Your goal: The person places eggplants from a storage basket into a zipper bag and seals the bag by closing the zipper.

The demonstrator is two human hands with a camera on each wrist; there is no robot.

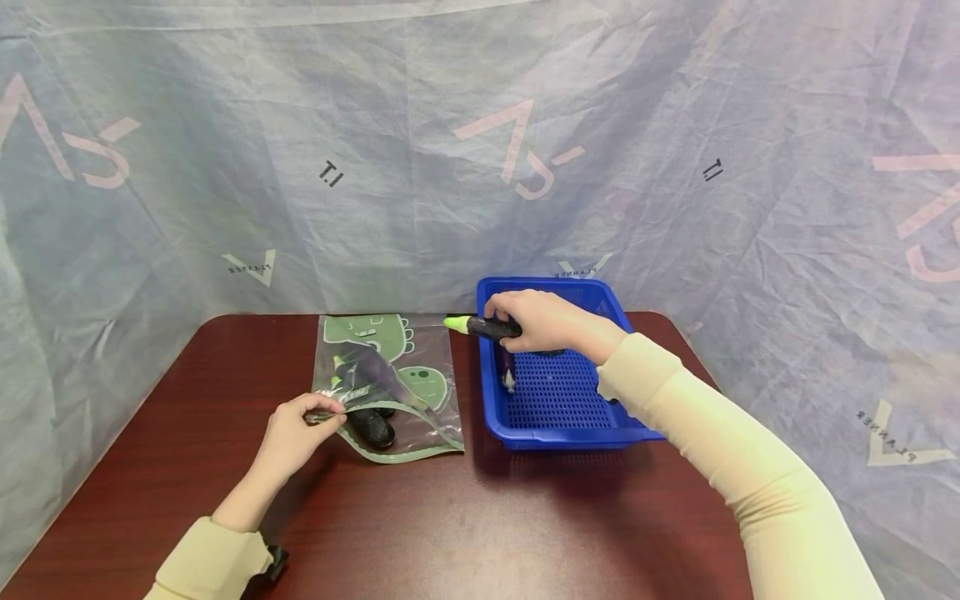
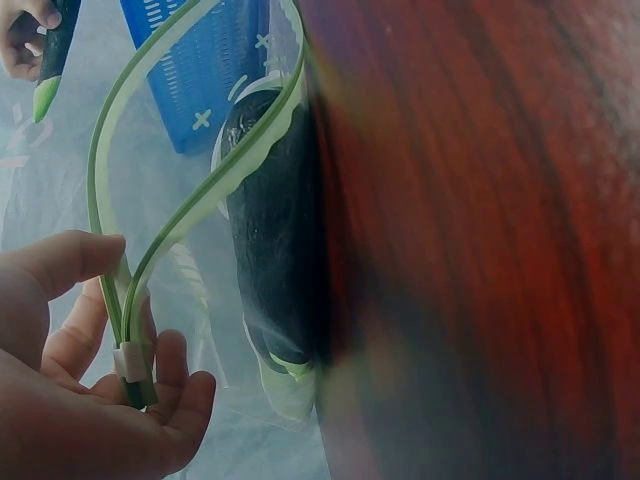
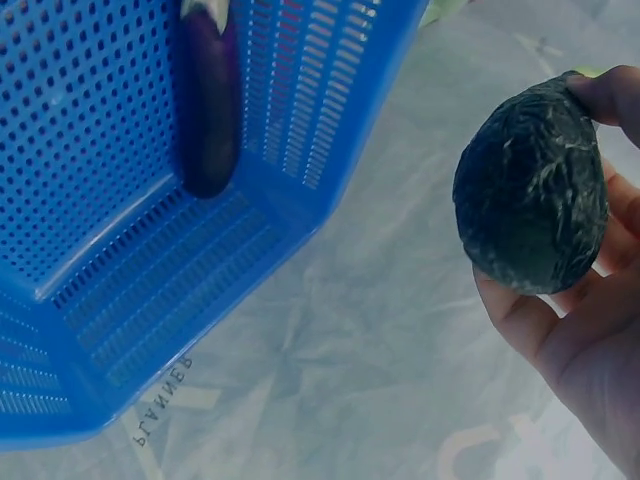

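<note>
Right grip (image 1: 542, 319) is clamped by thumb and fingers on the rear of a dark piece (image 1: 491, 328), whose bright green tip points left, away from the palm, toward the bag side. Under this grip stands a blue basket (image 1: 581, 437), the held piece showing above its left rim. Inside the basket, below the grip, lie an eggplant (image 1: 507, 362) with a pale cap and, directly under the hand, a dark thing (image 1: 551, 352) too hidden to tell. Left grip (image 1: 292, 429) is pinched together on one end of the green-edged mouth of a clear zip bag (image 1: 408, 456) printed with green shapes. To the right of that grip the mouth's two edges stand parted. Within the bag, just right of the left grip, lies a wrinkled dark piece (image 1: 373, 429) near the mouth, with a purple piece (image 1: 378, 375) farther from the wearer. Bag and basket rest on a reddish-brown worktop (image 1: 420, 533); beyond both grips hangs a grey, printed sheet (image 1: 405, 108). Pale yellow sleeves (image 1: 720, 433) cover both forearms.
</note>
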